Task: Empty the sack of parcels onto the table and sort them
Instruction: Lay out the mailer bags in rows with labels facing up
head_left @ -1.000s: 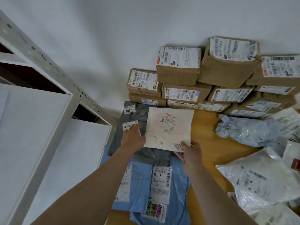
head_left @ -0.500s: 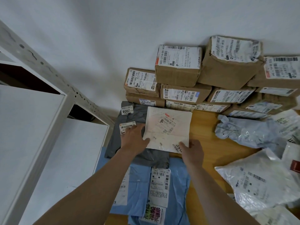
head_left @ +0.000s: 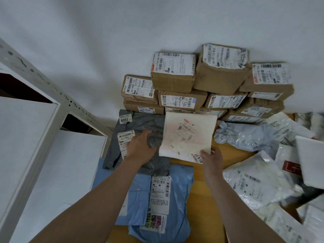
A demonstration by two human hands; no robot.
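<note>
Left hand (head_left: 142, 149) rests on the grey bag (head_left: 140, 123) with fingers loosely spread; right hand (head_left: 213, 158) pinches the near corner of the white parcel (head_left: 189, 135)

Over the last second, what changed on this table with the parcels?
The left hand let go of the flat white paper parcel and slid left onto the grey plastic mailer bag. The right hand still pinches the parcel's near corner. The brown cardboard boxes stayed put.

Flat white parcel (head_left: 188, 135) beside grey parcel (head_left: 140, 123)
</note>
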